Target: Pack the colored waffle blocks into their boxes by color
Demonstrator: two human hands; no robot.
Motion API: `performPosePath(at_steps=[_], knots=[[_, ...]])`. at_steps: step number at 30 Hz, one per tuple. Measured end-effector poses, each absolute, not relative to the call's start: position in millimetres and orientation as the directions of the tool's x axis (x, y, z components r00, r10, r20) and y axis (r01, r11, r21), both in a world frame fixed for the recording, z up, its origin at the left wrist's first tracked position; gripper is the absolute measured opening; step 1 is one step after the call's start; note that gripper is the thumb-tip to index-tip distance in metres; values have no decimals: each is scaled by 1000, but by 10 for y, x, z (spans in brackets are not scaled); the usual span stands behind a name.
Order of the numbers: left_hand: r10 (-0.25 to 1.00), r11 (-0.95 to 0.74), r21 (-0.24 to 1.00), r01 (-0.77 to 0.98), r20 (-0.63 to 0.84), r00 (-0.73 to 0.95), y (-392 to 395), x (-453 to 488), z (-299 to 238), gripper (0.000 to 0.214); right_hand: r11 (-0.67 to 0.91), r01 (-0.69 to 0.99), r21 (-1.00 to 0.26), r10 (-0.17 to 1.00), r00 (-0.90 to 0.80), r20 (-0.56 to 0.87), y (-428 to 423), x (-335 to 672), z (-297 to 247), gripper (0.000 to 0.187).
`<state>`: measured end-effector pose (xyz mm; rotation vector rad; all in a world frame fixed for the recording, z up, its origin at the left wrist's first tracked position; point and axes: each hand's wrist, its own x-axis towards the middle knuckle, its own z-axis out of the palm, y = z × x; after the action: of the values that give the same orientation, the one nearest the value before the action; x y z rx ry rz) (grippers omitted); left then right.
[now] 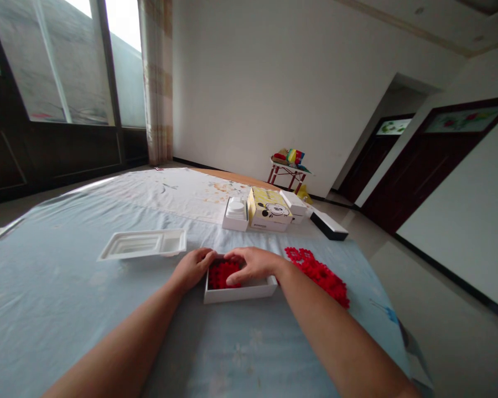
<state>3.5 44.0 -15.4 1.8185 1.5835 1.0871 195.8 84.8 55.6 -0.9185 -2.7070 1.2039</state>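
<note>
A small white open box (240,294) stands on the table in front of me. A cluster of red flower-shaped pieces (219,275) fills its left part. My left hand (194,268) is at the box's far left corner, fingers bent against the rim. Reaching in from the right, my right hand (253,264) has its thumb and fingers around the right side of the red pieces; its fingertips are partly hidden. More red flower-shaped pieces (321,276), linked into a sheet, lie on the cloth beyond my right forearm.
A white plastic tray (143,243) with compartments lies at the left. Behind the hands stand a white box with a round white item (235,207), a yellow cartoon box (269,210), another white box (294,203) and a black-and-white box (330,226). A light blue cloth (87,309) covers the table.
</note>
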Motion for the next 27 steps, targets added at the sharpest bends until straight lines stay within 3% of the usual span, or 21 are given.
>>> performPosePath(at_steps=[6, 10, 15, 21, 27], knots=[[970, -197, 771, 606, 244, 5, 440, 35, -152, 40, 479, 473, -740, 668, -743, -42, 790, 2057, 421, 56], [969, -198, 762, 617, 245, 8, 443, 31, -152, 41, 471, 551, -688, 776, -631, 26, 778, 2156, 358, 37], [967, -207, 752, 626, 254, 15, 444, 30, -158, 40, 552, 618, -559, 712, -699, -70, 778, 2071, 325, 32], [963, -218, 742, 634, 268, 18, 443, 38, -168, 40, 610, 587, -531, 657, -750, -75, 758, 1888, 302, 28], [964, -218, 746, 629, 265, 20, 449, 35, -175, 39, 604, 627, -492, 685, -724, -83, 740, 1877, 288, 33]])
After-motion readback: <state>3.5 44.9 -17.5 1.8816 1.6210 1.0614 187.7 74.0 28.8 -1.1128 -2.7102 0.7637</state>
